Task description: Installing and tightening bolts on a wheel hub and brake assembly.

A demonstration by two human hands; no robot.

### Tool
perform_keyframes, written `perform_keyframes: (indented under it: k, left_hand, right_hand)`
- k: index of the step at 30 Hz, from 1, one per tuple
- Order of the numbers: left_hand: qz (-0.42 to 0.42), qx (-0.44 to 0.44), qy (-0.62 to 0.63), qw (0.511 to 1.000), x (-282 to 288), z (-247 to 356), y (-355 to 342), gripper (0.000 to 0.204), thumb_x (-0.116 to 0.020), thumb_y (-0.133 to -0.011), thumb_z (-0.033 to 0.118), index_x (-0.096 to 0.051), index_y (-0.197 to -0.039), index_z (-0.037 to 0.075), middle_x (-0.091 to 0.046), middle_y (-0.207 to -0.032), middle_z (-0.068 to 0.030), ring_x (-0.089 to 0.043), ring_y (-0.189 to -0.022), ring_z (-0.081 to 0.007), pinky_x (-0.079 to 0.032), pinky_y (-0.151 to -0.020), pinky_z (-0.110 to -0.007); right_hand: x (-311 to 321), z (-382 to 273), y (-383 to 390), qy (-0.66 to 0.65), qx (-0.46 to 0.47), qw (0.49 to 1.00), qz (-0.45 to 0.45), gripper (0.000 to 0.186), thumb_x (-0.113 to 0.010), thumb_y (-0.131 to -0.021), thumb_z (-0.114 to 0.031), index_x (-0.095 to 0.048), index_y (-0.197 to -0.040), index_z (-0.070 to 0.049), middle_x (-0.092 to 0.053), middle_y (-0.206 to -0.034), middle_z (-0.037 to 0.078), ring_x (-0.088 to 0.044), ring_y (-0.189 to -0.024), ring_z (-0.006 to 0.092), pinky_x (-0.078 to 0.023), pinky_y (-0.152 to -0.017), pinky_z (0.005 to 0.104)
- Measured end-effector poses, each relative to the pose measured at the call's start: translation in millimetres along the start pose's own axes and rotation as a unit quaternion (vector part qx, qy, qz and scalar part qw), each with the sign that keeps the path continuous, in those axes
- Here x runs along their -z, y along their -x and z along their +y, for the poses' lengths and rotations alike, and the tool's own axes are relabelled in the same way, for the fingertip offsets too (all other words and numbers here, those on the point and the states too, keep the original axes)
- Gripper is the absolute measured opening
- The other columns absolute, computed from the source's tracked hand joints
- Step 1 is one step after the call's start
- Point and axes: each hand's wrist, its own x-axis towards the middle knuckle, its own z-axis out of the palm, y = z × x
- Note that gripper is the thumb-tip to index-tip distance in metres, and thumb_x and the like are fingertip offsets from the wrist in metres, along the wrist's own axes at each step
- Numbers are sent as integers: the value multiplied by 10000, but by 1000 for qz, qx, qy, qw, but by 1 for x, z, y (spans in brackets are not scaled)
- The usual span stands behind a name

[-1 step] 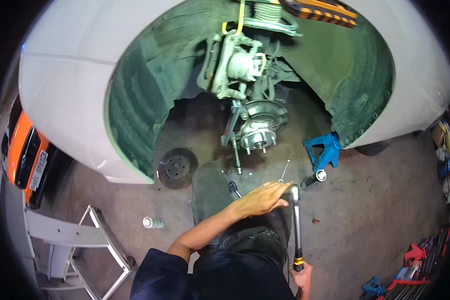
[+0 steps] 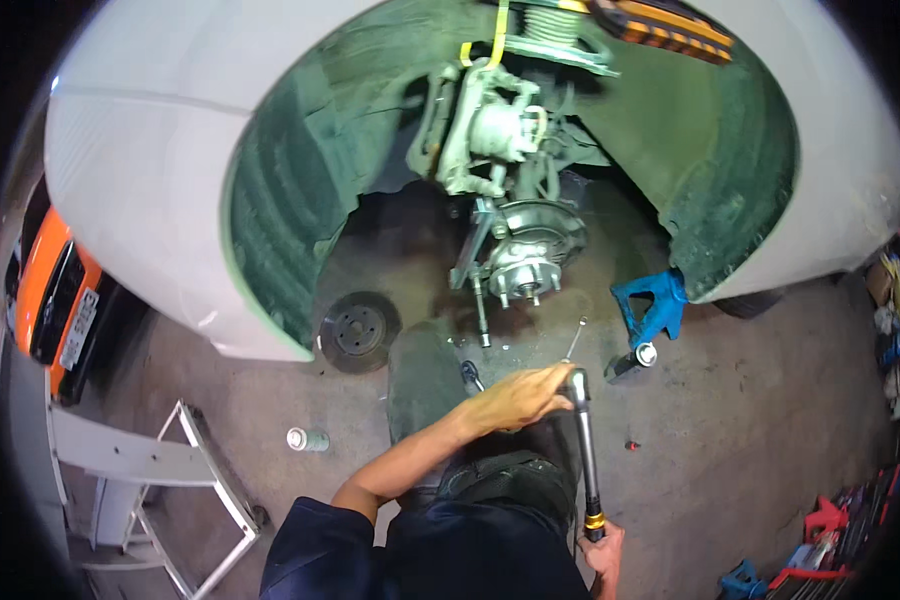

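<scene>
My right hand (image 2: 601, 549) grips the handle of a long torque wrench (image 2: 587, 455) at lower right, just below its yellow ring. The wrench stands almost upright in view, its ratchet head (image 2: 577, 381) pointing away from me. My left hand (image 2: 520, 400) reaches across, its fingers closed at that head; the fingertips are partly hidden behind it. Beyond my hands is the bare wheel hub (image 2: 526, 277) with its studs. A ratchet-like tool with an extension (image 2: 481, 312) hangs beside the hub. Above it the brake caliper (image 2: 500, 132) hangs from a yellow hook (image 2: 499, 35).
On the floor lie a brake disc (image 2: 359, 332), a spanner (image 2: 576, 338) and a ratchet (image 2: 471, 374). A blue stand (image 2: 652, 305), a dark can (image 2: 632, 362) and a pale can (image 2: 307, 439) stand around me. The white fender (image 2: 150, 180) arches overhead; a white metal frame (image 2: 215, 480) stands left.
The wrench head has tilted left to meet the fingers of my left hand, which were stretched flatter. My right hand keeps its hold. The whole view has shifted slightly.
</scene>
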Motion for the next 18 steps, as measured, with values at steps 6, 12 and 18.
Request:
perform_keyframes:
  k: [6,12,18]
  left_hand:
    - [247,94,-71,962,22,-30,77,338,-689,-846,318,-571,-952,19,-603,-721,-183,-623,-649,-365,-458,-559,-420]
    - [492,463,-87,732,38,-103,163,536,-633,-822,538,-692,-920,15,-647,-902,-270,-647,-887,-383,-491,-753,-446]
    - [62,726,-93,678,-14,-283,338,364,-524,-866,258,-674,-1107,29,-611,-1230,-173,-569,-1179,-327,-463,-975,-403]
  right_hand:
    - [7,-55,-54,100,106,983,-116,218,-648,-563,-27,-589,-762,39,-511,-595,149,-490,-536,191,-444,-572,346]
    - [-12,-93,-84,101,156,972,-146,243,-641,-569,-31,-588,-797,31,-515,-606,137,-495,-554,198,-445,-586,350]
    - [-16,-81,-94,142,154,965,-157,259,-654,-585,-54,-600,-822,35,-537,-630,171,-534,-567,290,-453,-605,373]
